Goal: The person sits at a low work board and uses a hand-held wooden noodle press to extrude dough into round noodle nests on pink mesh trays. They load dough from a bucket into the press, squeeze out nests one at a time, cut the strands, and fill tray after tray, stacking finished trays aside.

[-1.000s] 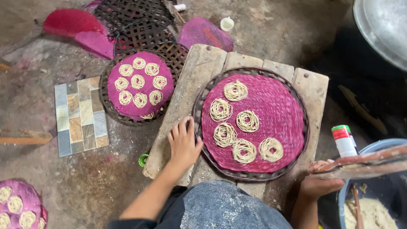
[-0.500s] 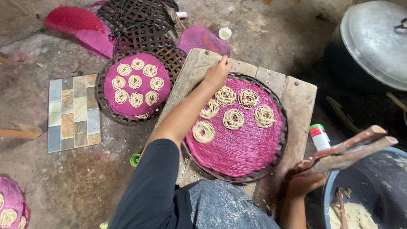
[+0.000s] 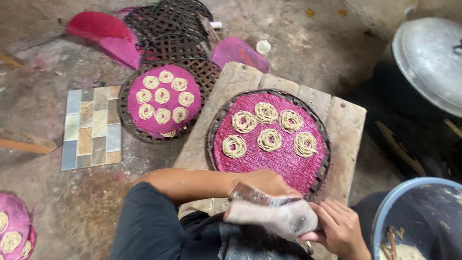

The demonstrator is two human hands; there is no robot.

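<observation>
Noodle press [image 3: 272,214] gripped by both hands above the pink tray [image 3: 269,159].

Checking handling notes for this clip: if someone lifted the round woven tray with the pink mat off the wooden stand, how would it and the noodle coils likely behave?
The round woven tray looks thin and open-weave, so probably light and slightly flexible. Its pink mat seems a loose liner that might shift. The six pale noodle coils lie unsecured and look soft; tilting would likely slide or deform them. The wooden stand looks heavier, likely staying put.

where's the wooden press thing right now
In the head view, the wooden press sits low at bottom centre, gripped by the left hand and right hand, just below the near rim of the round pink tray.
</observation>
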